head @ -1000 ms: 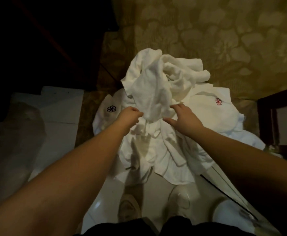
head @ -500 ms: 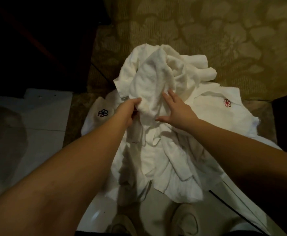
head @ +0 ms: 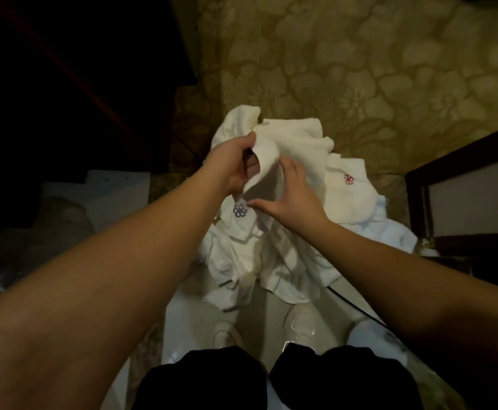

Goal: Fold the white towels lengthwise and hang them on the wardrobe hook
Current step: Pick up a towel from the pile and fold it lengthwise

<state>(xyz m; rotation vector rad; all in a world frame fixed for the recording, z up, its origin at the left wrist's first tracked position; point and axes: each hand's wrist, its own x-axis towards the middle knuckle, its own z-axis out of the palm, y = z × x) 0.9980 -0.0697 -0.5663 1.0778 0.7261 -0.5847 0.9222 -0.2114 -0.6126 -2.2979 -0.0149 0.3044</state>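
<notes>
A heap of white towels (head: 289,255) hangs bunched against the patterned wall, over a small hook (head: 260,120) that shows at its top. My left hand (head: 232,164) grips a rolled edge of the top towel (head: 298,146) and lifts it. My right hand (head: 289,199) is spread, fingers straight, pressing the cloth just right of that edge. One towel carries a blue flower emblem (head: 239,210) below my left hand. Another towel (head: 351,199) to the right has a red flower emblem.
Gold floral wallpaper (head: 360,69) fills the background. Dark wardrobe wood (head: 64,84) stands on the left, and a dark-framed panel (head: 460,184) on the right. A black cord (head: 357,306) runs down at lower right. My feet in pale slippers (head: 299,327) stand on white tiles.
My left hand has risen and turned, pulling a towel edge up toward the hook. The blue emblem, earlier at the left of the heap, now hangs in the middle below my left hand.
</notes>
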